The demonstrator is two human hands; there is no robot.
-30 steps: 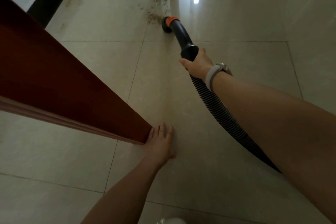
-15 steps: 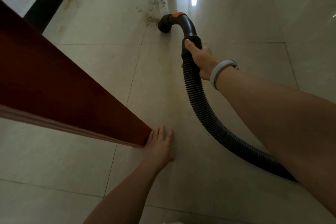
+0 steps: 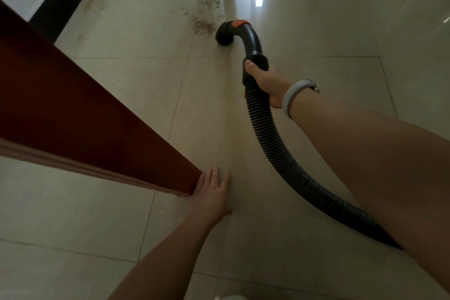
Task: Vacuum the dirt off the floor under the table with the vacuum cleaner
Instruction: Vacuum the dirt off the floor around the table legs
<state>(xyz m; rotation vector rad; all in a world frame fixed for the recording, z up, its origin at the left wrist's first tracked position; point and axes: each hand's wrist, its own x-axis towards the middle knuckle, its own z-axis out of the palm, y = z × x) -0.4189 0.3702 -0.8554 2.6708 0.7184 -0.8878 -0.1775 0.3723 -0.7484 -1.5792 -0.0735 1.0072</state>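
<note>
At the left, the dark red-brown wooden tabletop (image 3: 73, 109) slants across the view, and the left hand (image 3: 211, 192) rests flat on the pale glossy tiled floor (image 3: 136, 75) just beside its near corner, fingers straight and spread, grip released, the forearm propping the person's weight. Further in, a scatter of brown crumbly dirt (image 3: 203, 25) lies on the tiles, trailing away toward the top edge. Just right of its nearest patch sits the mouth of the black curved plastic vacuum nozzle with an orange band (image 3: 239, 31), turned down toward the floor, touching or nearly so. The nozzle looks rigid and light, while the black ribbed vacuum hose (image 3: 267, 143) behind it is flexible and probably springy, so steering is best done from the stiff collar where the two join. The right hand (image 3: 266, 78), a grey wristband (image 3: 292, 95) on its wrist, has its grip clenched round exactly that collar, thumb on the cuff, arm stretched well forward.
</note>
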